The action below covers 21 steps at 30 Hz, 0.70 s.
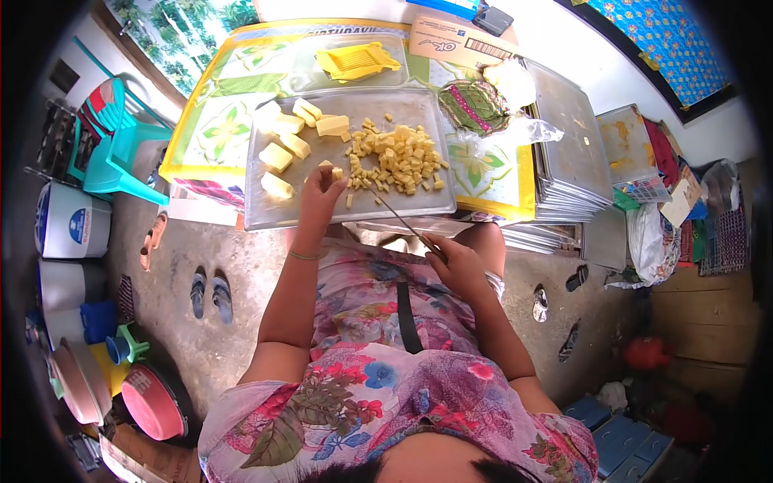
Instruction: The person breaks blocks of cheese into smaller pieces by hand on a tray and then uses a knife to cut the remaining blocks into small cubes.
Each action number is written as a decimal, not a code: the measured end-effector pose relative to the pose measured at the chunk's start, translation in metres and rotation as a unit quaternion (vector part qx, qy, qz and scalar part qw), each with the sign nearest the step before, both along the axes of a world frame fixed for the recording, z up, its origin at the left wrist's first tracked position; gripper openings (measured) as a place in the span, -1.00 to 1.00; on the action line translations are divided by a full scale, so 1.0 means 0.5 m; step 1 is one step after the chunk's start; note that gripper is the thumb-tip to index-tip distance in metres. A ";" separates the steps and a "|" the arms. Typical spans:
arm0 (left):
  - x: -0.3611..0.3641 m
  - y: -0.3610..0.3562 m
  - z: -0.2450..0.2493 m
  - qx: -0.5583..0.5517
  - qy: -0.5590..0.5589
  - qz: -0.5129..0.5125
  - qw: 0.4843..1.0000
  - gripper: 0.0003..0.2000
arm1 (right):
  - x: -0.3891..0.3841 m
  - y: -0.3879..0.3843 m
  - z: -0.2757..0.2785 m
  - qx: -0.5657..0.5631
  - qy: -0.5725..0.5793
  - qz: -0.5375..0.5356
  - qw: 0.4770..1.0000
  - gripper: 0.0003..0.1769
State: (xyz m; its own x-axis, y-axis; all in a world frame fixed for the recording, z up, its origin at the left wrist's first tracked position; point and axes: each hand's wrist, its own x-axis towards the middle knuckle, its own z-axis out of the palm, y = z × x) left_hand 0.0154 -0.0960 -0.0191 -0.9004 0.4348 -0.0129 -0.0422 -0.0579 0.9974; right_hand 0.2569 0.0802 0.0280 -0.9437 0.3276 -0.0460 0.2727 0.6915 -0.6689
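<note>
A metal tray (pixel 266 211) lies at the table's near edge. On its left side rest several pale yellow blocks that look like cheese (pixel 276 157). To their right is a heap of small cheese cubes (pixel 398 157). My left hand (pixel 324 191) is closed at the tray's near part, its fingers on a piece of cheese (pixel 336 172), partly hidden by them. In my right hand (pixel 455 264) is a knife (pixel 398 216), held by its handle. The blade slants up and left, with its tip near the loose cubes beside my left hand.
Behind the tray, yellow wrappers (pixel 358 61) lie on another tray. A green woven item (pixel 475 106) and a cardboard box (pixel 459 40) are at the table's back right. Stacked metal trays (pixel 568 137) stand to the right. A turquoise chair (pixel 121 149) is at left.
</note>
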 end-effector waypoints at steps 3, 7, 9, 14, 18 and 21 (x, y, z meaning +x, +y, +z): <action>0.028 -0.035 0.012 -0.148 0.113 -0.014 0.982 -0.69 | 0.000 0.010 0.001 0.001 0.005 0.046 0.999 -0.59; 0.083 -0.069 0.032 -0.266 0.347 -0.079 0.896 -0.67 | -0.013 0.022 0.005 0.013 -0.042 0.047 0.998 -0.59; 0.093 -0.069 0.024 -0.277 0.387 -0.110 0.873 -0.67 | -0.021 0.025 0.020 0.012 -0.039 0.046 0.998 -0.61; 0.097 -0.065 0.004 -0.308 0.401 -0.111 0.856 -0.67 | -0.027 0.022 0.012 0.008 -0.032 0.066 0.997 -0.59; 0.096 -0.067 0.001 -0.330 0.417 -0.099 0.841 -0.67 | -0.027 0.014 0.010 0.035 -0.037 0.073 0.996 -0.59; 0.099 -0.069 -0.001 -0.343 0.427 -0.086 0.832 -0.67 | -0.029 0.011 0.007 0.033 -0.041 0.071 0.996 -0.59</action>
